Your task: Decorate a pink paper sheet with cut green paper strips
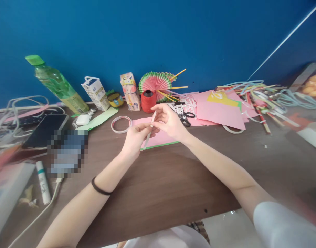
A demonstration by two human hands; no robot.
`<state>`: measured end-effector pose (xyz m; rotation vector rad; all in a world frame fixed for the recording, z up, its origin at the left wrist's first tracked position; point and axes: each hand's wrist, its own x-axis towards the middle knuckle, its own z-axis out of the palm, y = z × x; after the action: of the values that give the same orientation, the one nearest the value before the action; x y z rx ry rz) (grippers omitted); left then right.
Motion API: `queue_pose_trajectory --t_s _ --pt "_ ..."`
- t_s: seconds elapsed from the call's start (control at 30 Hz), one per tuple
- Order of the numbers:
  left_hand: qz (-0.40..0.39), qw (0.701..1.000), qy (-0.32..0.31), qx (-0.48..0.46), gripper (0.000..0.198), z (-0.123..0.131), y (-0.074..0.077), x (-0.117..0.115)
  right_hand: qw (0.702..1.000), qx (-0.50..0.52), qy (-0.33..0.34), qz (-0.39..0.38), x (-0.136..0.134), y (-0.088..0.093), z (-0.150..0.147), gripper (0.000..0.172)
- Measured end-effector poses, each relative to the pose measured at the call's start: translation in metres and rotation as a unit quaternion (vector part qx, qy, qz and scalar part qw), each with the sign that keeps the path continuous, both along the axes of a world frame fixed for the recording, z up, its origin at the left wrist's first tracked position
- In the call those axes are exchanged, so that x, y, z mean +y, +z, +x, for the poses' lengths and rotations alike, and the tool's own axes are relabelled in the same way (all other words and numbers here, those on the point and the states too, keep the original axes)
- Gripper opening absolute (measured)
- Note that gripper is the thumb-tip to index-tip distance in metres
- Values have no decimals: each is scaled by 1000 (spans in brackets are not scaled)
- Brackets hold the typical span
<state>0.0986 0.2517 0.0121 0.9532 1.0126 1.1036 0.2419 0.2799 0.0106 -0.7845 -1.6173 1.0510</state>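
Along the blue wall, left to right on the surface: a green-capped bottle, a white carton, a carton bearing a cartoon face, and a red spool. Left: a dark phone and, nearer, a marker beside a white cable. Far right, blurred: probably a snack bag.

Left grip beside right grip, both in a pinch.

I pinch a narrow, pale strip in my left hand and right hand. It slants over pink paper.
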Motion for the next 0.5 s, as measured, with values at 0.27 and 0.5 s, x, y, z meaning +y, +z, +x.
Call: queue_pose_trajectory --t_s 0.27,0.5 --pt "7 1000 -9 1 27 1 0 -1 999 -23 -20 36 -2 3 0 35" --pt "-10 1000 -15 11 21 0 -3 2 999 -18 -27 38 1 4 4 26"
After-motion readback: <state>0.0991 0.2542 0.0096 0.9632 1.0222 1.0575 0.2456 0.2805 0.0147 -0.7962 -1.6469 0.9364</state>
